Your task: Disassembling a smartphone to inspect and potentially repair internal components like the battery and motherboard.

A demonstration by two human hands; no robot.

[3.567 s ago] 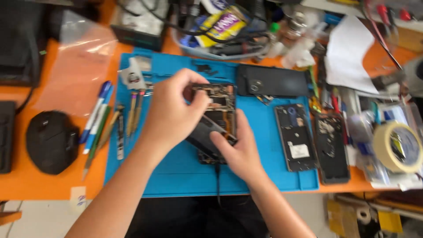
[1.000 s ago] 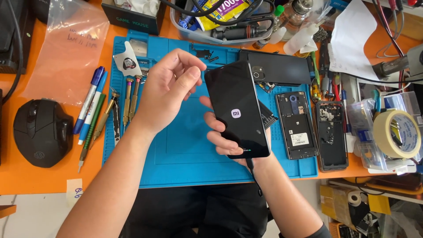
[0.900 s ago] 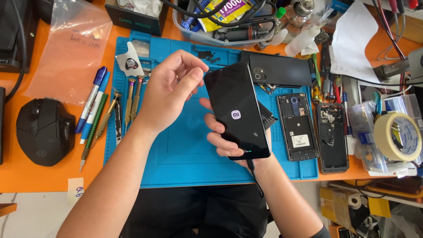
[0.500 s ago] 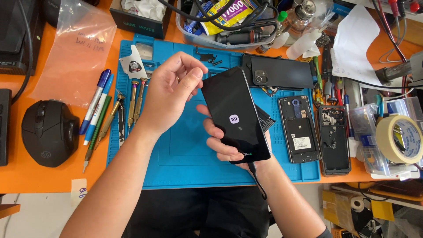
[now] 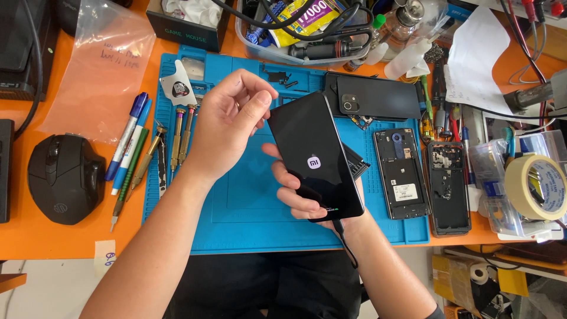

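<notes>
My right hand (image 5: 298,195) grips a black smartphone (image 5: 315,155) above the blue work mat (image 5: 248,212); its dark screen faces up with a small white logo lit. A black cable (image 5: 345,242) runs from the phone's lower end toward me. My left hand (image 5: 227,121) hovers just left of the phone's top edge, fingers loosely curled and empty, thumb close to the screen's corner.
On the mat lie a black back cover (image 5: 378,97) and two opened phone bodies (image 5: 401,171), (image 5: 449,186). Screwdrivers (image 5: 177,139) and pens (image 5: 127,147) sit at left, a black mouse (image 5: 65,177) beyond. A tape roll (image 5: 537,186) and plastic boxes crowd the right; a cluttered tray (image 5: 307,41) is behind.
3.6 s ago both hands worked on the opened phone flat on the mat. Since then the phone was lifted screen-up and its logo lit; over the last second it barely moved.
</notes>
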